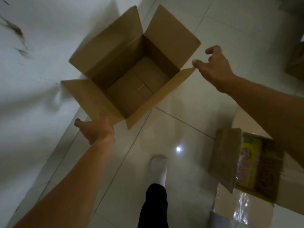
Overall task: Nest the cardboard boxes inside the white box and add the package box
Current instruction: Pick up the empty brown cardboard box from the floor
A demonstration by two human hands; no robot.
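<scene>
Head view, looking down at a tiled floor (189, 112). At centre, an open brown cardboard box (131, 83), all four flaps spread outward, nothing inside but its own bare bottom with the taped seam showing. Standing on the floor beside a white wall (41, 46).

Left hand (95, 129) at the near corner of the box, palm up, fingers (102, 115) spread apart and reaching under the near flap; whether touching it, cannot tell. Right hand (213, 66) just off the tip of the right flap, fingers (196, 62) loosely curled and apart, gripping nothing.

At lower right, a second cardboard box (227, 158) with one flap raised, holding a yellow printed package (248, 162) and something brown beside it, blurred. Clear tape glinting on the cardboard below it. Corner of another brown box (296, 63) at the right edge.

Bottom centre, a white-socked foot (158, 167) below a dark trouser leg (154, 206).
</scene>
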